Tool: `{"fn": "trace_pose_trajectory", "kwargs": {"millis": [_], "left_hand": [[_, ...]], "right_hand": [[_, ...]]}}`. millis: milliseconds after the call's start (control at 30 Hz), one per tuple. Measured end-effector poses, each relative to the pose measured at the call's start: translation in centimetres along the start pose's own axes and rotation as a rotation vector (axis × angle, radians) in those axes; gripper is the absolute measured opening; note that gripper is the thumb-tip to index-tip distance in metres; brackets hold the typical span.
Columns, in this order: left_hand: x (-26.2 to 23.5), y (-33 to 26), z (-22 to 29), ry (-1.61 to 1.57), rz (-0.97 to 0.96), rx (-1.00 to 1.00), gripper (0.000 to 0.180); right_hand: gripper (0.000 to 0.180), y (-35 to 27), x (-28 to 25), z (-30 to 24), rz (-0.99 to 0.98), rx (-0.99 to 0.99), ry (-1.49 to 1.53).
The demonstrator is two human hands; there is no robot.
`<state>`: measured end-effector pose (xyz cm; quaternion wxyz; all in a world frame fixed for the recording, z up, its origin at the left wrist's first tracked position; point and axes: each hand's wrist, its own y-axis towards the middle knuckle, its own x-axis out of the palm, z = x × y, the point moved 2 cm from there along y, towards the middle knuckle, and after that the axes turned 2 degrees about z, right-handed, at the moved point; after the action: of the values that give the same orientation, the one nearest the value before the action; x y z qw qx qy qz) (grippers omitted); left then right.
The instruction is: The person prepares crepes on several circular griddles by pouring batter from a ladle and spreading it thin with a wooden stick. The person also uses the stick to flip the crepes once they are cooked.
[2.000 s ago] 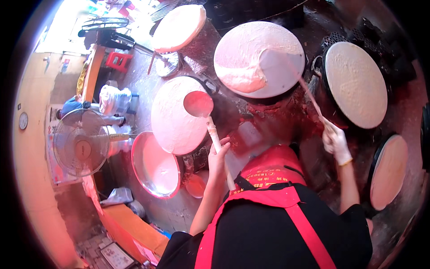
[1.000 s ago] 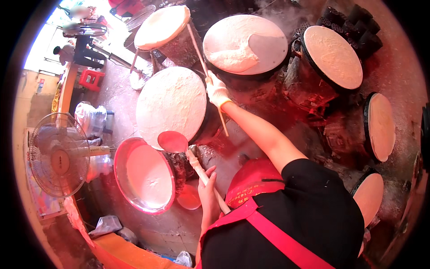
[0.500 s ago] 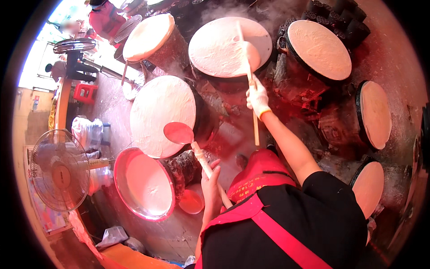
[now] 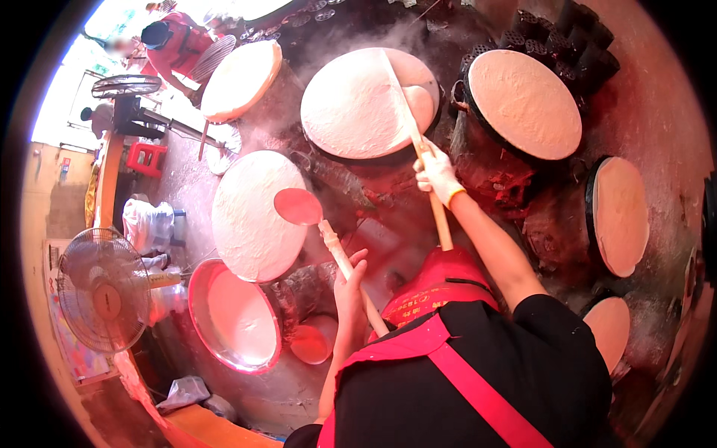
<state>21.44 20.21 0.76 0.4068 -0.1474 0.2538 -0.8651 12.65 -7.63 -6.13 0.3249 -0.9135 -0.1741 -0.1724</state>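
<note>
My gloved right hand (image 4: 438,175) is closed round the long wooden handle of a spreading stick (image 4: 402,106). Its far part lies over a large round griddle (image 4: 340,104) coated in pale batter. Beside the stick is a pale rounded shape (image 4: 420,104); whether it is part of the tool I cannot tell. My bare left hand (image 4: 349,297) grips a ladle (image 4: 299,206) by its wooden shaft, fingers partly extended. The ladle's reddish bowl is in front of the right edge of another batter-covered griddle (image 4: 254,224). A wide pink-rimmed basin (image 4: 192,302) of pale batter stands left of that hand.
More coated round griddles (image 4: 523,104) stand on drum-like stoves to the right, and one (image 4: 240,81) at far left. Dark perforated cylinders (image 4: 571,41) are stacked behind. A fan (image 4: 104,295), a red stool (image 4: 146,158) and a person in red (image 4: 179,48) are leftward. Steam drifts about.
The view has shifted, so the griddles sit lower. My right hand has moved right relative to its griddle, and the stick slants more. My left hand still holds the ladle. The person in red leans forward.
</note>
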Motion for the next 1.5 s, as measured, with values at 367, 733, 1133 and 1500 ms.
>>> {"fn": "trace_pose_trajectory", "kwargs": {"millis": [367,733,1133,1500], "left_hand": [[6.6,0.2,0.7,-0.296,0.043,-0.039,0.020],[6.2,1.0,2.6,-0.528,0.115,-0.097,0.023],[4.8,2.9,2.9,-0.461,0.008,-0.225,0.011],[8.2,4.3,2.9,-0.410,-0.102,-0.227,0.011]], "right_hand": [[0.045,4.3,-10.8,-6.5,-0.326,0.134,-0.448],[0.038,5.2,-3.7,-8.6,-0.298,-0.112,-0.600],[0.037,4.4,-3.7,-5.6,0.089,-0.161,-0.285],[0.040,8.4,-4.7,-8.5,-0.016,-0.129,-0.489]]}}
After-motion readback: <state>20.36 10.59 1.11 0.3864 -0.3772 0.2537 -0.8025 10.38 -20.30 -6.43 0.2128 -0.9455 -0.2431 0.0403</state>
